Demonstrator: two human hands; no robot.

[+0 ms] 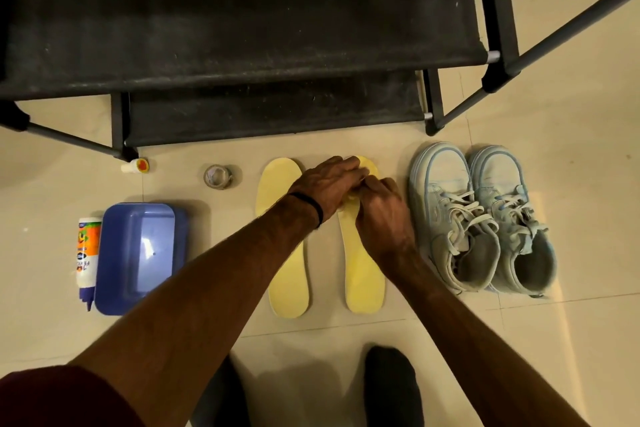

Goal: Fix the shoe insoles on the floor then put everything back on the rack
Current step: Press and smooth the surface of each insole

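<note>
Both hands, left hand [329,184] and right hand [382,208], press flat on the right pale-yellow foam insole [363,274]; neither grip clenched on anything visible. Best: firm, even pressure along the forefoot.

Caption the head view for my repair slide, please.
Both hands press on the right yellow insole beside pale sneakers, with glue bottle and tape nearby.

I see two insoles [289,246] side by side on the floor [554,340], shoes [481,218] to their right, tape roll [219,176] and tub [138,256] to their left. The rack [242,45] stands behind them. A glue bottle [87,256] lies against the tub's left side.
</note>
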